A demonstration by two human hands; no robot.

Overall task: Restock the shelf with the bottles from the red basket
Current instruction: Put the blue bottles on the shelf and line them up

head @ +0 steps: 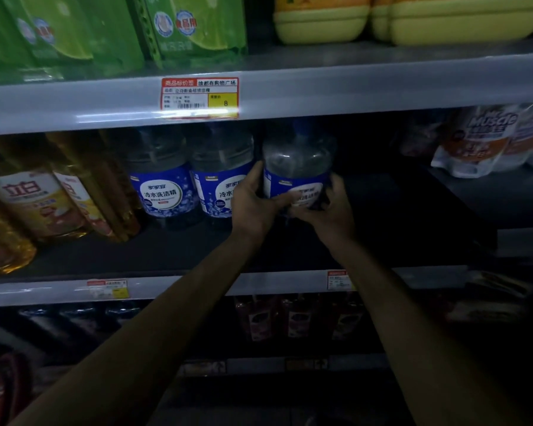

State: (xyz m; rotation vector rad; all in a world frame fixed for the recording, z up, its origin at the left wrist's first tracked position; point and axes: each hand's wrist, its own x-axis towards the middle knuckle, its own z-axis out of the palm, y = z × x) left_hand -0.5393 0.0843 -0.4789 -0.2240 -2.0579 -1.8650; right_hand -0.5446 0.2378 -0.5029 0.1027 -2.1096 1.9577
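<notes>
Fingers of left hand and right hand curled round the blue-labelled bottle — base hidden, cap shadowed.

The left hand and right hand hide the lower label of the bottle. The top edge crops the green pouches at eleven o'clock and the yellow tubs at one.

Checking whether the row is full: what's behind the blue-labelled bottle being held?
Right of the blue-labelled bottle only the dark shelf shows. Directly behind it is hidden by the bottle itself and by the left hand and right hand gripping it.
</notes>
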